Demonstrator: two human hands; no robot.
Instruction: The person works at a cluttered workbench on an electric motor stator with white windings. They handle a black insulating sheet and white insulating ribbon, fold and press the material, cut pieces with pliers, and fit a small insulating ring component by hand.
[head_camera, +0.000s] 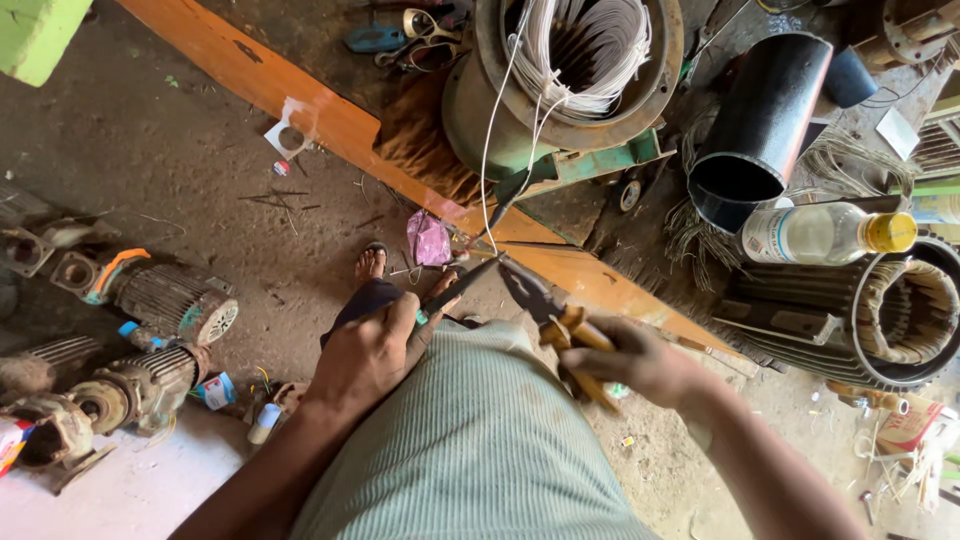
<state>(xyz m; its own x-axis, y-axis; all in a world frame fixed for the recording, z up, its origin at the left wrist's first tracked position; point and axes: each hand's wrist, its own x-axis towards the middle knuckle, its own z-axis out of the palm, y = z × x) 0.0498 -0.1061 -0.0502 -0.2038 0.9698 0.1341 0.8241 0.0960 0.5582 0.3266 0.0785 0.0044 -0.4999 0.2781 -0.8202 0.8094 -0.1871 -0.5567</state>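
My right hand (640, 362) grips the yellow handles of a pair of shears (545, 305), whose dark blades point up and left towards a thin white wire (488, 160). That wire runs down from the white winding inside a large green motor stator (560, 90) on the bench. My left hand (375, 350) pinches a dark slender piece, apparently the wire's sleeved end (462, 283), just left of the blade tips. Both hands sit above my striped light-green shirt.
An orange wooden bench edge (300, 95) crosses diagonally. A black pipe (760, 120), a clear bottle with a yellow cap (825, 232) and a finned stator (880, 310) lie at right. Old motors (150, 300) sit on the dirt floor at left. A sandalled foot (370, 262) shows below.
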